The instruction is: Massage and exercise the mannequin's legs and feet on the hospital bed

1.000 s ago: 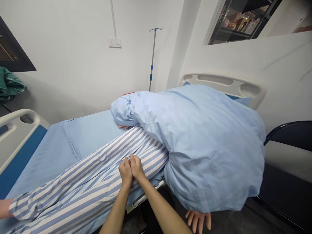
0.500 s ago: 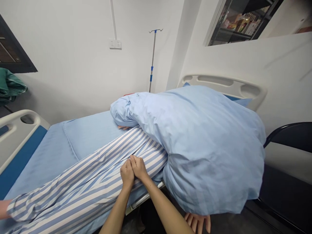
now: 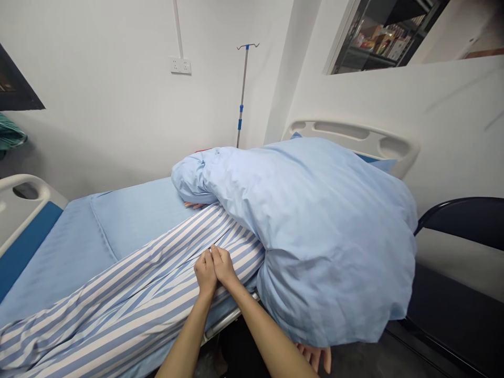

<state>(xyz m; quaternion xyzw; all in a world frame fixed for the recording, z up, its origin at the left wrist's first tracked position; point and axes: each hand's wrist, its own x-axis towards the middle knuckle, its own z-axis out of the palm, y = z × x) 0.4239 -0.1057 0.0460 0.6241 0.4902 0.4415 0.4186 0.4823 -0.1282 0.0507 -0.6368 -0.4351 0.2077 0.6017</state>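
My left hand [image 3: 205, 270] and my right hand [image 3: 223, 266] are closed and pressed side by side, thumbs near each other. They are over the blue-and-white striped trousers [image 3: 129, 289] on a figure lying on the bed. Whether the hands touch the cloth or hold anything is hidden. Right of them, a puffy light blue quilt [image 3: 326, 226] is bunched over the figure's upper part. Fingers [image 3: 192, 205] show under its far left edge. Another hand [image 3: 315, 358], not mine, hangs out below its near edge.
The bed has a light blue sheet [image 3: 134, 210], a footboard [image 3: 23, 210] at left and a headboard [image 3: 354, 128] at right. An IV pole [image 3: 242, 89] stands behind it. A dark chair [image 3: 460, 283] is at the right. A socket [image 3: 180, 65] is on the wall.
The view has shifted slightly, so the bed and quilt sit a little further left in the picture. My hands stay closed together over the trousers.
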